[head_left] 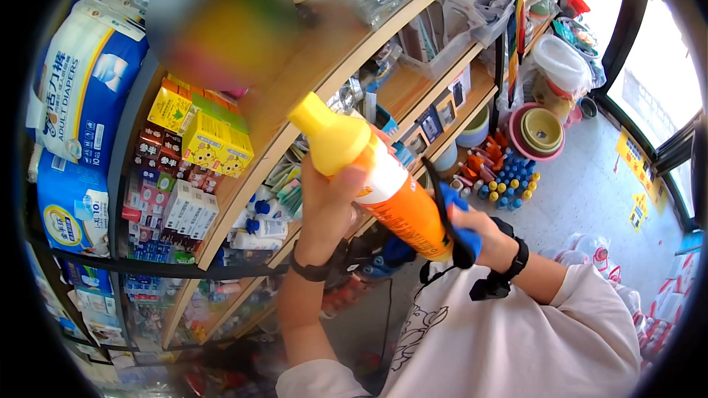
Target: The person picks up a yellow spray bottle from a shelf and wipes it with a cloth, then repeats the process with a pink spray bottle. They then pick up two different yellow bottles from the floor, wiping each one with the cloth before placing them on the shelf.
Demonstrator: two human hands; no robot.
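Bottle [404, 214], orange and yellow-capped, slants from my left hand [327, 203], clamped round its shoulder, to my right hand [495, 245], clutching blue cloth [463, 240] by its base.

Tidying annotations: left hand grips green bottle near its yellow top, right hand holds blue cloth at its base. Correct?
Not green: the head view shows an orange bottle. Left hand gripping near its yellow top, right hand holding blue cloth at its base: correct.
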